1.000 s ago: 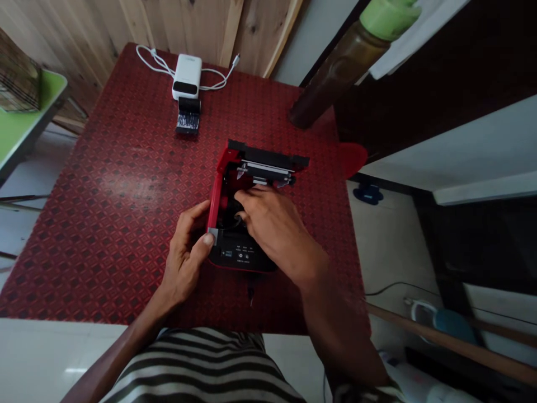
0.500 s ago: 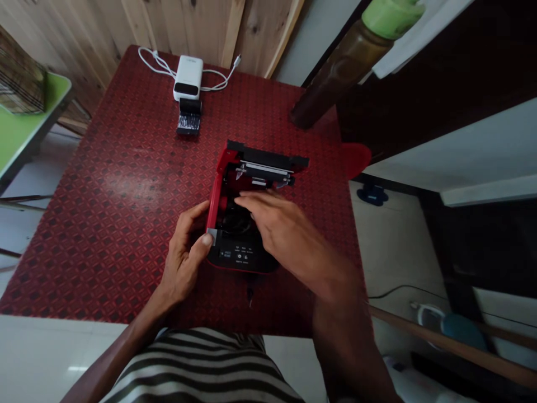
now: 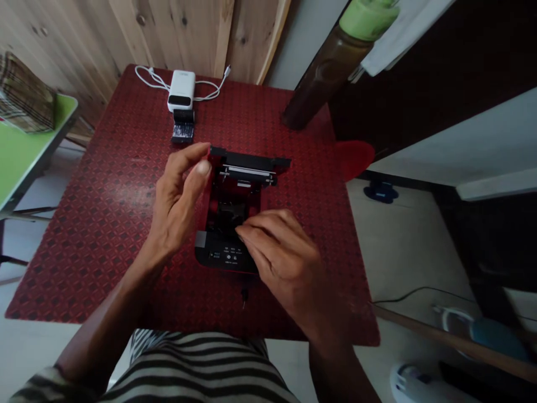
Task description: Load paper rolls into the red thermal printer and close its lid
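You've got the red-and-black receipt printer lying mid-table on the red patterned tabletop, long axis running straight away from you, open lid at the far end. Your right hand is nearer, curling down onto the open compartment; whether it's gripping anything, I can't tell. Your left hand hangs spread just beside the printer, holding nothing.

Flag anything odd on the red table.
The black block below the white power bank looks worn: its face is scuffed and patchy. The red-and-black device lies open with its insides exposed, under the right hand, but shows no clear damage.
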`<state>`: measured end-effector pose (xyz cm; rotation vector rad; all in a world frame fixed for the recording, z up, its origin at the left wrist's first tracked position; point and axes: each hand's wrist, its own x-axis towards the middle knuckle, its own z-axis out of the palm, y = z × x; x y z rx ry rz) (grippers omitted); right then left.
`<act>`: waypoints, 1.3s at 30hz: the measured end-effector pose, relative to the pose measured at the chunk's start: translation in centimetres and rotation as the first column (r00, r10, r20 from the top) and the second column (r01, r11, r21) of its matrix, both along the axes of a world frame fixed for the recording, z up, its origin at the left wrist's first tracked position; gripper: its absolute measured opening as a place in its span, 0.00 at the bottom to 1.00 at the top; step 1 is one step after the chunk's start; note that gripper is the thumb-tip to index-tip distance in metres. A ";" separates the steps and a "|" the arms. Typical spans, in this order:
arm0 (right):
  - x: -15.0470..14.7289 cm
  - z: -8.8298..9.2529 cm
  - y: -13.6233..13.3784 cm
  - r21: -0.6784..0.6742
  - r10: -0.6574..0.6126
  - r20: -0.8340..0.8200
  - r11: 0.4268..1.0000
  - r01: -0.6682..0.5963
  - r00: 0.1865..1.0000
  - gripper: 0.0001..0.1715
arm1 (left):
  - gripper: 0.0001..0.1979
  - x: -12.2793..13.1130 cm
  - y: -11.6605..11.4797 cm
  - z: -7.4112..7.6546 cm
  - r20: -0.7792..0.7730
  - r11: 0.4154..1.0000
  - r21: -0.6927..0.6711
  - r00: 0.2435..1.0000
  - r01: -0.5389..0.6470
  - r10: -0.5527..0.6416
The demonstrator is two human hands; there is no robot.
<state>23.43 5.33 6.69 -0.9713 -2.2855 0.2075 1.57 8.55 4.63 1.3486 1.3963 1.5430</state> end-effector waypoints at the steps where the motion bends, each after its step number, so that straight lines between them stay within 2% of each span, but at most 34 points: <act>1: 0.0 0.0 -0.5 0.038 -0.031 0.009 0.999 0.031 0.999 0.11 | 0.19 0.2 0.5 0.3 -0.003 1.000 0.004 1.000 -0.017 0.017; 4: -0.1 -0.3 -2.0 0.158 -0.114 0.042 0.982 0.106 0.993 0.11 | 0.15 0.4 0.2 0.6 0.016 0.998 0.010 0.998 -0.065 0.065; 7: -0.5 -0.9 -3.1 0.271 -0.188 0.043 0.948 0.169 0.981 0.11 | 0.12 0.4 -1.8 -0.1 0.049 0.998 -0.053 0.998 -0.033 0.036; 9: -0.7 -1.4 -3.5 0.292 -0.201 0.033 0.939 0.183 0.979 0.12 | 0.14 0.3 -3.3 -0.9 0.100 0.994 -0.109 0.995 0.006 0.005; 12: -0.8 -2.0 -3.6 0.245 -0.194 0.032 0.953 0.181 0.980 0.10 | 0.26 0.1 -5.0 -2.1 0.201 0.978 -0.202 0.980 0.050 -0.009; 15: -0.5 -2.2 -3.4 0.173 -0.203 0.049 0.966 0.192 0.978 0.08 | 0.31 0.0 -5.8 -2.9 0.245 0.952 -0.290 0.969 0.094 -0.021; 21: -0.3 -2.0 -3.2 0.080 -0.160 0.063 0.985 0.154 0.985 0.10 | 0.30 0.3 -5.8 -3.0 0.300 0.935 -0.306 0.950 0.181 -0.085; 26: -0.4 -1.6 -3.3 0.018 -0.160 0.067 0.987 0.159 0.985 0.11 | 0.29 0.5 -6.0 -2.8 0.316 0.927 -0.327 0.946 0.185 -0.077; 33: -0.3 -2.3 -3.4 0.019 -0.146 0.014 0.989 0.146 0.989 0.12 | 0.29 0.4 -5.7 -3.2 0.282 0.940 -0.300 0.956 0.165 -0.078; 36: 0.1 -2.5 -3.8 -0.021 -0.137 -0.062 0.991 0.136 0.989 0.17 | 0.28 0.4 -6.3 -3.3 0.287 0.936 -0.322 0.957 0.140 -0.044; 39: 1.0 -2.7 -4.7 -0.068 -0.216 -0.181 0.976 0.207 0.959 0.26 | 0.28 0.3 -7.6 -3.5 0.306 0.925 -0.349 0.952 0.146 -0.035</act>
